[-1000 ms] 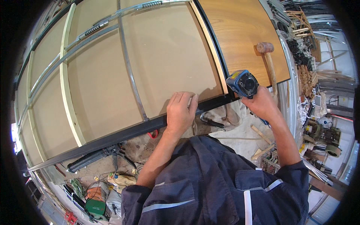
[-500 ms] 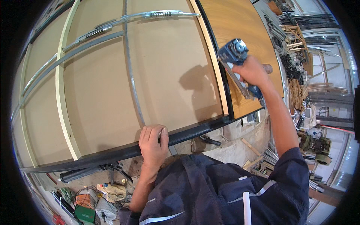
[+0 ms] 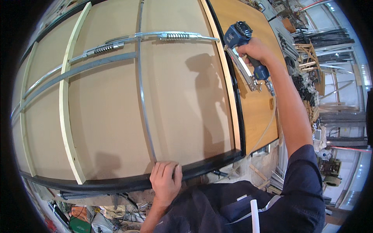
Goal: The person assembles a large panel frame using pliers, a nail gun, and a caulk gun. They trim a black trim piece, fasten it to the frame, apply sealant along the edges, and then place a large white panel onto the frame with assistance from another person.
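Note:
A blue air nail gun (image 3: 237, 35) is gripped by its handle in my right hand (image 3: 256, 51), held over the right side of a large framed panel (image 3: 182, 97). Its silver magazine slants down toward me, and a thin hose (image 3: 268, 124) runs from the handle's end. My left hand (image 3: 166, 181) has its fingers curled over the panel's black near edge (image 3: 210, 165), at the near end of a thin metal bar (image 3: 143, 105). Pale wooden strips (image 3: 65, 116) cross the panel. A silver rod with springs (image 3: 176, 36) runs across it, beside a flat grey metal strip (image 3: 101, 65).
An orange-brown wooden board (image 3: 258, 112) lies right of the panel. Metal lengths and timber are stacked along the right wall, near a green machine (image 3: 333, 167). Below the panel's near edge are a dark clamp-like tool (image 3: 116, 198), bags and a green box (image 3: 79, 225).
My right hand has carried the nail gun farther away, and its hose now shows. My left hand stays on the near edge by the bar's end. The view has shifted slightly.

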